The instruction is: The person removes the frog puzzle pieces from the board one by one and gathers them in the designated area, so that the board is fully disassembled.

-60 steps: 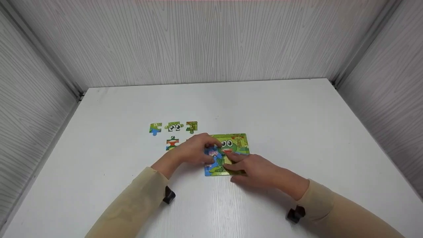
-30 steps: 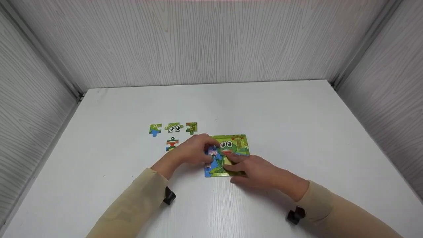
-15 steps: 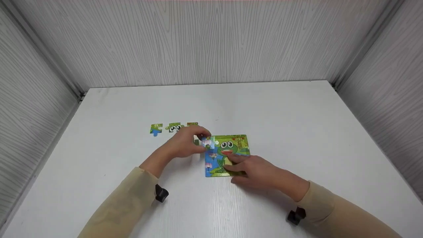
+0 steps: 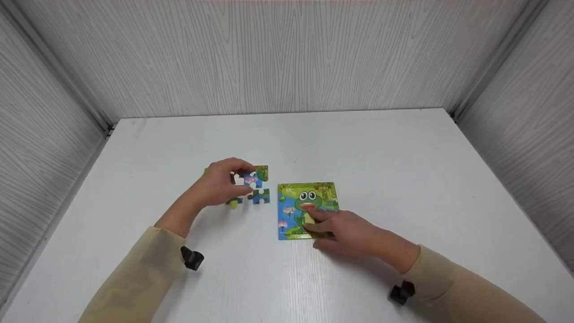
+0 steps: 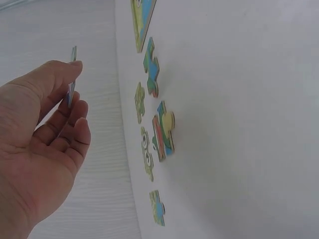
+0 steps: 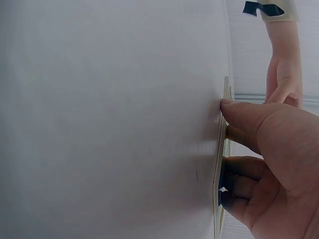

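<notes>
My left hand (image 4: 222, 183) pinches a blue puzzle piece with a pink flower (image 4: 252, 179) above other pieces; the left wrist view shows this piece (image 5: 72, 92) edge-on between the thumb and fingers of the hand (image 5: 45, 119). To the right lies a square board with a frog picture (image 4: 289, 204). My right hand (image 4: 352, 232) holds the board at its lower right, fingers on its face and thumb at its near edge. In the right wrist view the hand (image 6: 284, 169) grips the board (image 6: 217, 174), seen edge-on.
Loose pieces lie left of the board: a green and blue one (image 4: 261, 196), one partly under the left hand (image 4: 233, 202), and, in the left wrist view, one with eyes (image 5: 147, 153) and a corner-like one (image 5: 157, 206). Wood-grain walls (image 4: 287, 58) enclose the white table (image 4: 358, 148).
My left hand has moved left and up from the board, carrying the flower piece over the loose pieces. The board's upper left is uncovered. My right hand has stayed in place.
</notes>
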Tool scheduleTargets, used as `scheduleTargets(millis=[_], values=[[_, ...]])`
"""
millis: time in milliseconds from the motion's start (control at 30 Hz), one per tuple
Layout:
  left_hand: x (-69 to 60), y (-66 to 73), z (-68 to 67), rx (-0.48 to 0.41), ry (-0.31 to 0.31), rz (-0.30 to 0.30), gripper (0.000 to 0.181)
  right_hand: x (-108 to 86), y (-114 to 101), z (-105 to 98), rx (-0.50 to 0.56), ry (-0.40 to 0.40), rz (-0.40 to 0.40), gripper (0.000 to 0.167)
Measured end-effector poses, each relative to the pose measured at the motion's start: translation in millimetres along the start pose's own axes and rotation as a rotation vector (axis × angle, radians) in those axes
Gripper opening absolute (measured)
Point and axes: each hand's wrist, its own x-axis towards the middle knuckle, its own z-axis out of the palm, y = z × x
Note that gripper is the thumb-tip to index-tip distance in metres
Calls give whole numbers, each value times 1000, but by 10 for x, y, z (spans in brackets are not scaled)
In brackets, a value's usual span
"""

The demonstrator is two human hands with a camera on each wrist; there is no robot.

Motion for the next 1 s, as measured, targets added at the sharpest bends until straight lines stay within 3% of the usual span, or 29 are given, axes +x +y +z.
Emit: scheduleTargets(millis=[533, 1000], values=[[-219, -356, -335, -5, 40, -99, 51, -1, 13, 3, -13, 17, -20, 49], [-382, -607, -415, -5, 65, -109, 49, -6, 18, 6, -12, 15, -24, 49]])
